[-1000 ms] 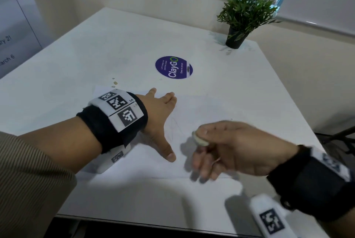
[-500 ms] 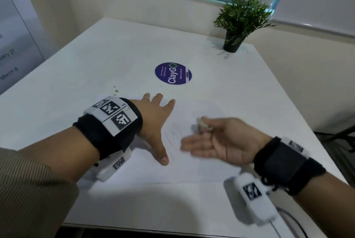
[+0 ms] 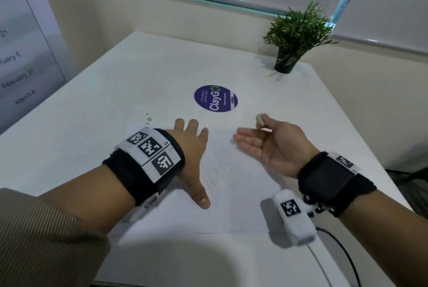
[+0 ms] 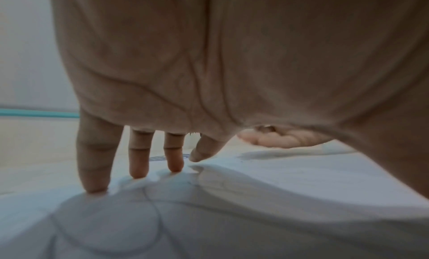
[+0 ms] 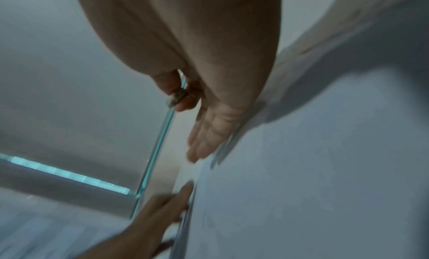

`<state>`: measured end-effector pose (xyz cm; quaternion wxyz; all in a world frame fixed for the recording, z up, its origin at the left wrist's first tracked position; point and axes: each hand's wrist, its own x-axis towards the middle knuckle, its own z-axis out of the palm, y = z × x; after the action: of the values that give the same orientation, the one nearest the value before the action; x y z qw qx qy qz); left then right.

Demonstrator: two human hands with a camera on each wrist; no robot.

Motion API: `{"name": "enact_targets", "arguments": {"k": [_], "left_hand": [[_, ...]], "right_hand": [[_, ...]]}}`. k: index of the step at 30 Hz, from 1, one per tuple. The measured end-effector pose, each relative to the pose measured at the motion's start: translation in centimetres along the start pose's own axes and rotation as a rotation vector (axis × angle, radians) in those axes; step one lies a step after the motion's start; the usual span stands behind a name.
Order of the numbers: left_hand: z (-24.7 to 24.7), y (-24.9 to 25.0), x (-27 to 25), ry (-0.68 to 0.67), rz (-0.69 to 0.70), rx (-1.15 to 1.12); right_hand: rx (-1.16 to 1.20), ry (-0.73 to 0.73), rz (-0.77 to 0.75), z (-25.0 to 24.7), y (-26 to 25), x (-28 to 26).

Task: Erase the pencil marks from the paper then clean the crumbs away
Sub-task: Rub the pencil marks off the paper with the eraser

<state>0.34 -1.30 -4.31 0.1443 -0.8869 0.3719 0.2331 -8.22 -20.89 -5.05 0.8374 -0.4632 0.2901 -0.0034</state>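
A white sheet of paper [image 3: 243, 196] with faint pencil marks [image 3: 217, 171] lies on the white table [image 3: 92, 106]. My left hand [image 3: 192, 147] lies flat on the sheet's left part, fingers spread and pressing it down; its fingertips [image 4: 137, 173] show in the left wrist view. My right hand [image 3: 266, 140] hovers over the sheet's far right edge, palm turned up and leftward. It pinches a small pale eraser [image 3: 259, 119] between thumb and forefinger while the other fingers stretch out straight. The eraser [image 5: 175, 98] also shows in the right wrist view.
A round purple sticker [image 3: 215, 99] sits on the table beyond the paper. A small potted plant [image 3: 294, 38] stands at the far right corner. A few small specks [image 3: 148, 120] lie by the sheet's far left corner. A cable [image 3: 342, 252] runs off the near right edge.
My right hand has swept from the middle of the sheet to its far right edge, turning palm-up with the eraser still pinched. My left hand has stayed pressed on the paper.
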Motion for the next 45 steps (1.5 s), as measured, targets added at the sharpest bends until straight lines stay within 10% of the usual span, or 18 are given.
{"name": "enact_targets", "arguments": {"k": [4, 9, 15, 19, 26, 30, 45], "left_hand": [[0.0, -0.1, 0.0, 0.001, -0.001, 0.010], [-0.1, -0.1, -0.4, 0.000, -0.013, 0.018], [-0.1, -0.1, -0.5, 0.004, -0.014, 0.013], [0.1, -0.5, -0.4, -0.008, 0.020, 0.009], [0.4, -0.5, -0.3, -0.009, 0.038, 0.011], [0.3, -0.4, -0.4, -0.008, 0.025, 0.017], [0.4, -0.1, -0.1, -0.006, 0.009, 0.047]], "right_hand": [[-0.377, -0.297, 0.276, 2.4, 3.0, -1.9], [-0.085, 0.101, -0.074, 2.6, 0.1, 1.2], [-0.250, -0.210, 0.133, 3.1, 2.6, 0.2], [-0.181, 0.120, -0.144, 2.5, 0.4, 1.6], [-1.204, -0.337, 0.039, 4.1, 1.7, -2.1], [-1.504, -0.219, 0.019, 4.7, 1.0, -1.0], [-1.745, -0.184, -0.210, 4.9, 1.8, -1.0]]}}
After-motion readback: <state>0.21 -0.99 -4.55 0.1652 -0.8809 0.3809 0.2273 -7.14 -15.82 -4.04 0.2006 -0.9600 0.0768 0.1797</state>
